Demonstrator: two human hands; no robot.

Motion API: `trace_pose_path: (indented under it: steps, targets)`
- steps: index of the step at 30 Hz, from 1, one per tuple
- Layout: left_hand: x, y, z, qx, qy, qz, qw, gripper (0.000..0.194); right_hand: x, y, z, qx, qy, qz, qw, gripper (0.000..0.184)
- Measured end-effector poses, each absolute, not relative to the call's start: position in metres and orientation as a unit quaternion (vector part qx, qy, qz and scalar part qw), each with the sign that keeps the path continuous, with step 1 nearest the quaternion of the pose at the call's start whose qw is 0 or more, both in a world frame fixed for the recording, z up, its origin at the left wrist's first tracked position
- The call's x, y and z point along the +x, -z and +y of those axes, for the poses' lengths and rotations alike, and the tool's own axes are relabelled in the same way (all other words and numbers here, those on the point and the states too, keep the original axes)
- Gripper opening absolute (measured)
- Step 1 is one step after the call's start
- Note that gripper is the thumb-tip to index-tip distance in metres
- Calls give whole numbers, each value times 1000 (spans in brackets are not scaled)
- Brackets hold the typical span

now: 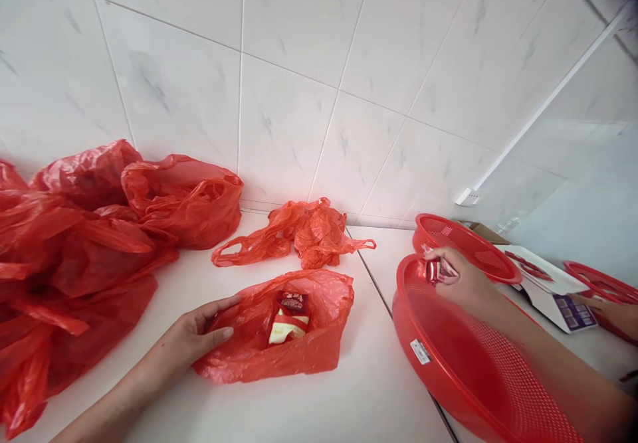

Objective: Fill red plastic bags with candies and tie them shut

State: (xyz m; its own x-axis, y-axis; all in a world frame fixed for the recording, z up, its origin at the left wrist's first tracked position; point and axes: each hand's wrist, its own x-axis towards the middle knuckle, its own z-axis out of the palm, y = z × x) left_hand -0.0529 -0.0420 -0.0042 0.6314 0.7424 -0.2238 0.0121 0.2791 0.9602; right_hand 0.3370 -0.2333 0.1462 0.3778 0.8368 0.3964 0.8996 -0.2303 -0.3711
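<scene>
An open red plastic bag lies on the white table, with a dark red packet and a cream-and-red packet inside. My left hand holds the bag's left edge, thumb and fingers a little apart around the film. Over the far rim of a large red plastic colander, my right hand is closed on small shiny red wrapped packets. How many it holds I cannot tell. My right forearm hides part of the colander.
Filled red bags crowd the left side. A crumpled red bag lies near the tiled wall. Behind the large colander stand another red colander and a white box. Another person's hand shows at far right.
</scene>
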Motion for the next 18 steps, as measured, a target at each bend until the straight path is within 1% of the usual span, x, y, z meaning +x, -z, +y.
trace_pose_path:
  steps: [2,3,5,7,9,12,14,16,18]
  targets:
    - [-53,4,-43,552,-252,342,718,64,316,-158,-225,-770,-27,-567,292,38]
    - [-52,3,-44,556,-250,341,716,64,301,-161,-219,-752,-66,-584,298,41]
    - [-52,2,-46,560,-254,341,712,65,270,-159,-203,-705,-126,-637,286,43]
    - [-52,2,-47,561,-259,341,709,65,240,-148,-184,-665,-157,-687,247,43]
    - [-53,2,-47,567,-262,335,705,67,216,-132,-166,-640,-171,-720,207,42]
    - [-54,5,-46,581,-265,334,693,67,195,-114,-144,-641,-189,-729,148,43]
    - [-55,7,-46,588,-265,335,687,67,189,-112,-138,-645,-190,-731,117,50]
    - [-55,7,-46,594,-260,329,687,66,189,-119,-141,-647,-158,-738,110,58]
    - [-55,7,-46,600,-258,321,686,65,194,-133,-154,-669,-102,-728,113,54]
